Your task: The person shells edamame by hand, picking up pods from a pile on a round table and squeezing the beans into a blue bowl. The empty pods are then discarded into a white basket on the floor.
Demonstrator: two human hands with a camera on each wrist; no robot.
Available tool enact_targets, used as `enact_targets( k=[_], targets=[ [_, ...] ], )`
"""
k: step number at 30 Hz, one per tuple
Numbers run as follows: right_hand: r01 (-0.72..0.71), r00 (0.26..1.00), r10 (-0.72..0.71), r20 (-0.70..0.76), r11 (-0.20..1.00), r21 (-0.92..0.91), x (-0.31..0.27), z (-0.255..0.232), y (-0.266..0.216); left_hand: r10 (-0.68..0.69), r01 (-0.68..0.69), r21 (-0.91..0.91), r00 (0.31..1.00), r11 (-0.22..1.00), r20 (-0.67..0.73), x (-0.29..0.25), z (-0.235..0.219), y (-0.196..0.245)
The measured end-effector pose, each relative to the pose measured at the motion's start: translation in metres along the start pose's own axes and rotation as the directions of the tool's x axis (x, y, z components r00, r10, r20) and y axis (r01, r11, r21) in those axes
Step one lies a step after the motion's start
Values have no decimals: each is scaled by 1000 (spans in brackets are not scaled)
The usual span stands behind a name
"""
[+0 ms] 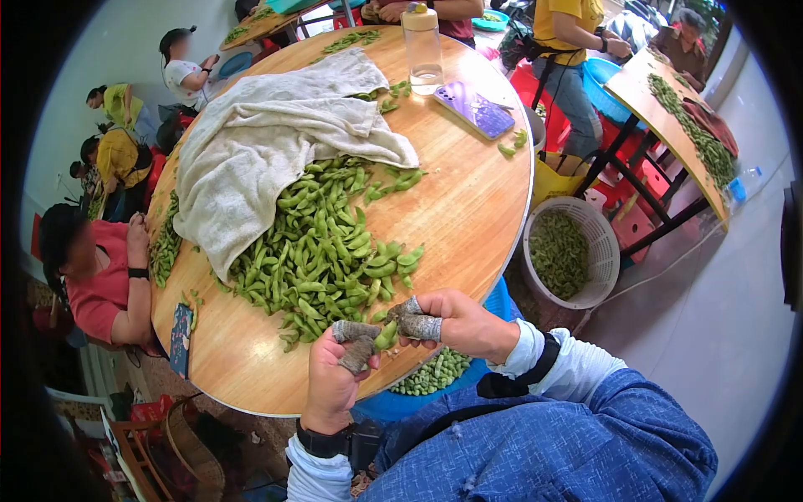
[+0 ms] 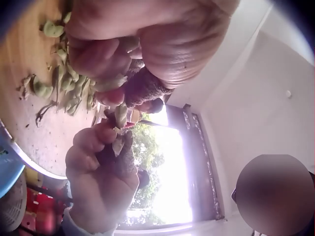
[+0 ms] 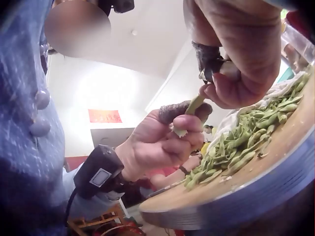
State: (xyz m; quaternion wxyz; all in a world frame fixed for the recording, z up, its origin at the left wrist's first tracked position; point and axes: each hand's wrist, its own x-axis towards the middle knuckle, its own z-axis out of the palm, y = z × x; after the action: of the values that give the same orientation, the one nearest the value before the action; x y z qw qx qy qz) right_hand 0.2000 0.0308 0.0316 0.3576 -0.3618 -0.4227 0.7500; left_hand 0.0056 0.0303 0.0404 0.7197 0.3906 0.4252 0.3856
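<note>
Between the thumb and fingers of my left hand (image 1: 328,381) a green soybean pod (image 1: 386,336) is pinched, its end sticking out toward the other hand. My right hand (image 1: 468,325) pinches the pod's other end, fingertips close to the left ones. Worn grey wrappings (image 1: 421,327) cover the thumb and a finger of each hand. Both hands are over the front edge of the round wooden table (image 1: 468,209). A large heap of soybean pods (image 1: 314,243) lies just beyond them. In the right wrist view the pod (image 3: 196,104) slants between the two hands.
A pale towel (image 1: 251,151) covers part of the heap. A bottle (image 1: 422,50) and a purple phone (image 1: 475,109) stand and lie behind. Below the table edge is a blue basin with shelled beans (image 1: 435,373); a white basket (image 1: 604,243) of pods stands right. Other people sit around.
</note>
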Motion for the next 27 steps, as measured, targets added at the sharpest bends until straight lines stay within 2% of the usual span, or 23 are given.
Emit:
enact_targets(
  k=[2, 4, 8, 11, 12, 13, 14, 15, 16, 18, 19, 21, 23, 25, 27],
  targets=[
    [40, 999, -40, -5, 999, -18, 0, 0, -2, 6, -6, 21, 1000, 1000, -22, -1, 3, 0],
    [120, 993, -120, 1, 992, -35, -1, 1, -2, -11, 12, -36, 1000, 999, 5, -2, 1, -2],
    [135, 991, -136, -12, 989, -65, 3, -2, 10, -27, 28, -117, 1000, 993, 12, -3, 2, -6],
    [152, 987, -157, -43, 984, -94, 4, -3, 15, 131, -117, 261, 991, 958, -37, -4, 8, -12],
    [179, 981, -186, -54, 978, -109, 4, -3, 16, 257, -228, 514, 966, 827, 14, -5, 11, -11],
    [205, 975, -214, -66, 971, -124, 3, -3, 17, 360, -316, 719, 928, 619, 98, -6, 15, -8],
    [188, 978, -197, -61, 974, -123, 1, -1, 15, 430, -375, 857, 879, 354, 207, -6, 18, -6],
    [172, 982, -180, -57, 978, -122, -1, 1, 10, 432, -383, 917, 851, 116, 300, -6, 17, -3],
    [154, 985, -161, -54, 981, -121, -3, 1, 7, 425, -389, 912, 853, 129, 304, -6, 15, -4],
    [-1, 1000, 1, 0, 1000, 21, -4, -4, 7, 405, -403, 900, 860, 164, 311, -6, 12, -12],
    [-83, 996, 80, 37, 993, 89, -4, -7, 10, 399, -410, 847, 878, 339, 265, -6, 10, -17],
    [-17, 999, 7, 53, 981, 192, -3, -7, 20, 365, -387, 659, 914, 645, 179, -6, 5, -28],
    [38, 997, -55, 61, 965, 258, 1, -6, 28, 267, -257, 364, 963, 895, 22, -7, 4, -41],
    [74, 993, -99, 70, 953, 292, 7, -3, 36, 140, -136, 64, 989, 989, -53, -8, 2, -46],
    [132, 982, -169, 89, 937, 325, 10, -1, 39, 20, -30, -185, 998, 982, -56, -9, 2, -49]
  ],
)
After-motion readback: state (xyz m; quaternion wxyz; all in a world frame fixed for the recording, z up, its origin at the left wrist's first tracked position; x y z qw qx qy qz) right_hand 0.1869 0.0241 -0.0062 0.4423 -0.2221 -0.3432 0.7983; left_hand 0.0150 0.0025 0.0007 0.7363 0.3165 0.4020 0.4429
